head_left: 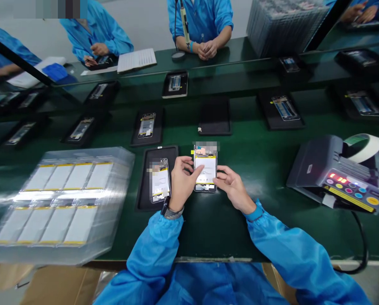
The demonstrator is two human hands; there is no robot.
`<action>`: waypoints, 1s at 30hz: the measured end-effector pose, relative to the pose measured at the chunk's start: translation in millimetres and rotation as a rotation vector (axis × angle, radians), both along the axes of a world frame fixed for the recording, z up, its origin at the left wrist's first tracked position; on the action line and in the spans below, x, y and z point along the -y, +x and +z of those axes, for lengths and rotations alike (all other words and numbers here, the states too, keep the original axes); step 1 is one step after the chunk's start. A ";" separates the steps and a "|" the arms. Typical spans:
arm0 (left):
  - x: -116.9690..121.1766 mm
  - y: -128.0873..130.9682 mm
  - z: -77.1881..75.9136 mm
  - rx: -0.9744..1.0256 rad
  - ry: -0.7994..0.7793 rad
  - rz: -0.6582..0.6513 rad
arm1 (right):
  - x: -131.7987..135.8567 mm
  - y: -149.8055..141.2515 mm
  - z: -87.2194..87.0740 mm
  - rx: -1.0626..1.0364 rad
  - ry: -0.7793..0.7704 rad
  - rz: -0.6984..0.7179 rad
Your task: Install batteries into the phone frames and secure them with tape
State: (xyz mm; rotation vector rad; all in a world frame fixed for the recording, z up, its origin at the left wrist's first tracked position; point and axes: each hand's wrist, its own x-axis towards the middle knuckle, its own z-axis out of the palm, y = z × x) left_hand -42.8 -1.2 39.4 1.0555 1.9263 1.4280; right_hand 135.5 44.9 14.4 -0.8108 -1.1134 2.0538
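Note:
An opened smartphone with a white battery in its frame is between my hands, over the green bench. My left hand grips its left edge, thumb lying on the battery's face. At the lower right side, my right hand pinches the edge, with its thumb near the battery's bottom corner. Just left of my left wrist, a second opened phone with a battery rests in a black tray. Part of the circuit board at the held phone's top is blurred.
Stacked clear plastic trays of white batteries stand at left. A tape dispenser with a red display sits at right, its cable running down. Beyond are black trays, several carrying opened phones. Co-workers in blue sit across the bench.

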 end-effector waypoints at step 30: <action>2.8 57.7 -22.2 0.439 0.008 -0.054 | 5.7 -2.8 -5.7 0.298 0.335 -0.266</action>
